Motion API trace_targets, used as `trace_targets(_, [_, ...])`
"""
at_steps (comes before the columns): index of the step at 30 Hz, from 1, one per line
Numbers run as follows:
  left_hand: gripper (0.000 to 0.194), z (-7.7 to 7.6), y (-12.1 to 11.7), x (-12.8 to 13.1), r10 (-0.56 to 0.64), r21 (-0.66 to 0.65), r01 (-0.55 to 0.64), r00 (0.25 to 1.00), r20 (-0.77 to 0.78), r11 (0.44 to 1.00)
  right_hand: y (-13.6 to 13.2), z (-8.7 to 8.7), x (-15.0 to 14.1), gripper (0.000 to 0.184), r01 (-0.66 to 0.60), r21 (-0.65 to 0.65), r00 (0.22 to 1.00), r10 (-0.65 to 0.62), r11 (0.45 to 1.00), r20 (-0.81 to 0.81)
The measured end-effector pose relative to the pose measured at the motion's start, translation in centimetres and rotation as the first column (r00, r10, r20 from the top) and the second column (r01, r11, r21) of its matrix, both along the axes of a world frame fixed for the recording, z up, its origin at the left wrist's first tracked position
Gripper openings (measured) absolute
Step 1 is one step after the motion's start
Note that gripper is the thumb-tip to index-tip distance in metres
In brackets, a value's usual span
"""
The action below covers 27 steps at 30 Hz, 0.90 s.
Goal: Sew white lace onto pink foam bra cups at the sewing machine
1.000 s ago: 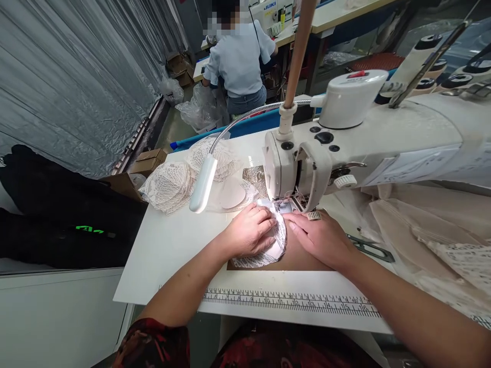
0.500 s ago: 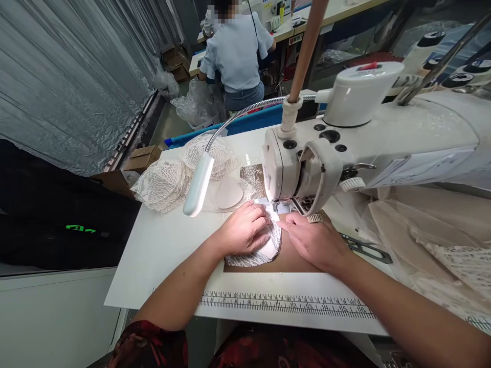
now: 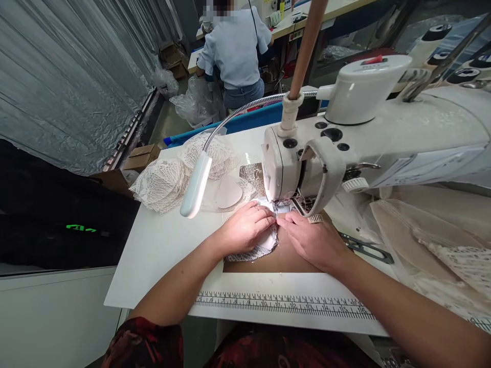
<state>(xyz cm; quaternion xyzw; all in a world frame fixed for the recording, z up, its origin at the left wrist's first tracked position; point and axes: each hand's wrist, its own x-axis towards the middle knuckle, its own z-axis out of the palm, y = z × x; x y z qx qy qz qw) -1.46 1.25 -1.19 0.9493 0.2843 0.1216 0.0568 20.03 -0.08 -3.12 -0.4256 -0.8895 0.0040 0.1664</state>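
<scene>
A rounded white lace piece with a pale lining (image 3: 267, 241) lies on the brown plate (image 3: 303, 260), its front part under the needle area of the sewing machine (image 3: 282, 168). My left hand (image 3: 247, 227) is on top of the piece, fingers together and pressing it, fingertips at its right edge. With curled fingers, my right hand (image 3: 310, 237) rests on the plate; its index fingertip meets that same edge just below the presser foot (image 3: 275, 204). Both hands have hold of the lace piece at the edge. My left palm hides much of it.
Stacks of lace pieces (image 3: 163, 184) and a smooth pale oval pad (image 3: 229, 194) lie left of the machine, under a lamp (image 3: 196, 184). Beige mesh fabric (image 3: 402, 220) is heaped at right. A ruler strip (image 3: 284, 305) runs along the front edge. A co-worker (image 3: 236, 48) sits beyond.
The lace piece has moved slightly forward and left under my left hand. My left fingertips have come to its right edge, close to my right index finger, which has barely moved.
</scene>
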Motion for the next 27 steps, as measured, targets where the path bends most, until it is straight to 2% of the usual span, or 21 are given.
trace_targets(7, [0.035,-0.6,0.2,-0.7,-0.038,0.006,0.038,0.998,-0.055,0.999,0.0,0.5,-0.3,0.034,0.003,0.0,1.0,-0.003,1.0,-0.016])
trace_targets(16, [0.036,-0.9,0.1,-0.2,0.004,0.078,-0.005,1.0,0.009,0.997,0.1,0.1,-0.7,0.033,0.144,-0.037,0.984,-0.139,0.989,0.114])
trace_targets(23, [0.037,-1.3,0.0,-0.3,0.051,0.024,-0.051,0.999,-0.014,0.998,0.3,0.2,-0.7,0.033,0.07,0.07,0.993,-0.076,0.995,0.095])
trace_targets(27, [0.036,-1.0,0.1,-0.4,0.059,0.014,-0.059,0.998,-0.029,0.998,0.2,0.2,-0.5,0.037,0.045,0.074,0.998,-0.048,0.996,0.05])
